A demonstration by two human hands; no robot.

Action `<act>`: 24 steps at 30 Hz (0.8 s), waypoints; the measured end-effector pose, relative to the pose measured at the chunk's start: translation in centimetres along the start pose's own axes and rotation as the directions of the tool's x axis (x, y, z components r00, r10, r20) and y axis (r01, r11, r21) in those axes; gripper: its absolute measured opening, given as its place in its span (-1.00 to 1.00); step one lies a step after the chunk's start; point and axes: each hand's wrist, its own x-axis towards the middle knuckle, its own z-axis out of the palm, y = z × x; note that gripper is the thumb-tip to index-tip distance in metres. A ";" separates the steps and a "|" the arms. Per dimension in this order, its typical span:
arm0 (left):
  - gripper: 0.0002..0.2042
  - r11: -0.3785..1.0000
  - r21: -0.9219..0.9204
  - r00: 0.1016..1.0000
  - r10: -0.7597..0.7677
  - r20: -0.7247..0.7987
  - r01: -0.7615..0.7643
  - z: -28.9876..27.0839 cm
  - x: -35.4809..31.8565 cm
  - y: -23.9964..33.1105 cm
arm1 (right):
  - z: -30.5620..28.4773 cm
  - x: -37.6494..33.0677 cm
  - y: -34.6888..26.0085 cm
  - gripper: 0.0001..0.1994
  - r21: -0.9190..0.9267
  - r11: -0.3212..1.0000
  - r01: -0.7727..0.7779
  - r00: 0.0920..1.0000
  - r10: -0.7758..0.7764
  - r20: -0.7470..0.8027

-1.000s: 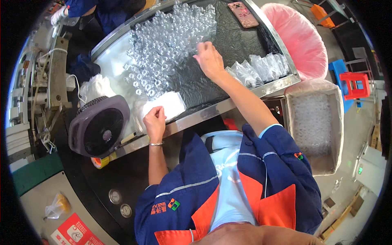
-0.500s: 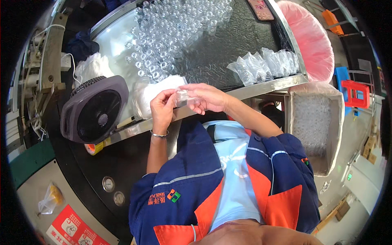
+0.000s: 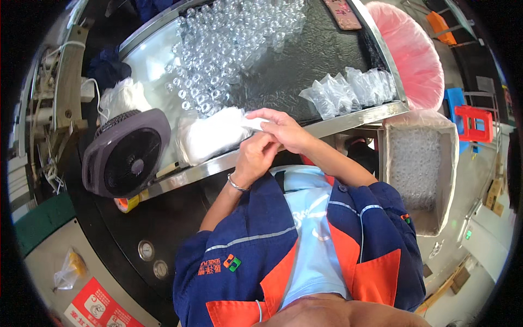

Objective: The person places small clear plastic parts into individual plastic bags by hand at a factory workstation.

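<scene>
1. Head view: both hands are held together at the near edge of the steel-rimmed worktable (image 3: 348,121), just above the rim.
2. The right hand (image 3: 283,129) is closed in a pinch on the edge of a small clear plastic bag (image 3: 255,123); the left hand (image 3: 256,155) is curled beneath it, touching the right hand. Whether the left fingers also grip the bag cannot be told; they are hidden by the right hand.
3. The bag lies at the right end of a stack of white flat bags (image 3: 210,136), which rests against the near edge, left of centre.
4. A heap of small clear glass vials (image 3: 229,49) is spread over the far left part of the table surface, well apart from the hands.
5. Filled clear bags (image 3: 348,90) are lined up along the near edge towards the right corner.
6. Judgement: the step in hand appears to be the separating or opening of a single bag. Only one layer should be pinched, and the mouth should be rubbed apart between thumb and forefinger, so that two bags are not lifted together.
7. Judgement: the bag is thin and slippery; a light grip near the mouth is advised, kept over the table so that nothing drops past the rim.
8. A grey desk fan (image 3: 126,155) stands at the near left corner; loose bags should be kept clear of its draught.
</scene>
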 end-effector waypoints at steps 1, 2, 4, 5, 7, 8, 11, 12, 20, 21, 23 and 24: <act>-0.92 0.997 -0.002 0.997 -0.075 -0.025 0.075 0.0 -0.2 -0.7 | -1.1 -0.1 -0.1 -0.65 -0.517 0.804 0.293 0.942 -0.336 0.010; -0.89 0.989 -0.005 0.988 -0.149 -0.051 0.148 -0.5 -0.5 -1.6 | -2.1 -0.1 -0.1 -0.66 -0.859 0.295 0.418 0.794 -0.579 0.187; -0.84 0.964 0.078 0.961 -0.243 -0.131 0.254 -2.4 0.0 -2.2 | -2.8 -1.2 -0.8 -0.70 -0.991 -0.017 0.133 0.699 -0.708 0.106; -0.81 0.957 0.150 0.959 -0.220 -0.178 0.247 -3.4 -0.3 -3.0 | -3.7 -2.1 -1.4 -0.70 -0.980 -0.197 0.008 0.736 -0.663 0.139; -0.80 0.904 0.317 0.944 -0.212 -0.251 0.288 -5.0 -0.8 -3.7 | -3.9 -2.6 -2.8 -0.70 -0.920 -0.380 -0.100 0.775 -0.610 0.168; -0.81 0.862 0.391 0.938 -0.236 -0.255 0.323 -5.5 -0.8 -3.9 | -4.3 -2.2 -3.4 -0.68 -0.918 -0.380 -0.113 0.719 -0.669 0.188; -0.79 0.767 0.573 0.957 -0.216 -0.194 0.289 -6.0 -1.0 -4.4 | -4.8 0.6 -6.3 -0.63 -0.949 -0.303 -0.088 0.603 -0.774 0.191; -0.79 0.765 0.574 0.956 -0.216 -0.197 0.291 -6.0 -1.4 -4.9 | -4.9 2.3 -7.4 -0.60 -0.974 -0.222 -0.038 0.548 -0.820 0.165; -0.90 0.854 0.045 0.826 -0.487 -0.283 0.518 -6.3 -2.2 -6.1 | -8.4 9.1 -9.2 -0.47 -0.964 -0.113 -0.241 0.556 -0.830 -0.042; -0.90 0.851 0.041 0.822 -0.492 -0.287 0.523 -6.3 -2.0 -6.1 | -9.2 9.1 -9.1 -0.47 -0.973 -0.037 -0.228 0.523 -0.848 -0.090; -0.92 0.832 0.026 0.801 -0.524 -0.290 0.554 -6.7 -2.4 -6.3 | -7.7 7.9 -8.9 -0.51 -0.987 -0.035 -0.156 0.563 -0.824 -0.060; -0.92 0.821 0.015 0.788 -0.541 -0.294 0.570 -6.6 -2.3 -6.0 | -7.2 6.6 -8.7 -0.56 -0.994 -0.021 -0.110 0.578 -0.814 -0.047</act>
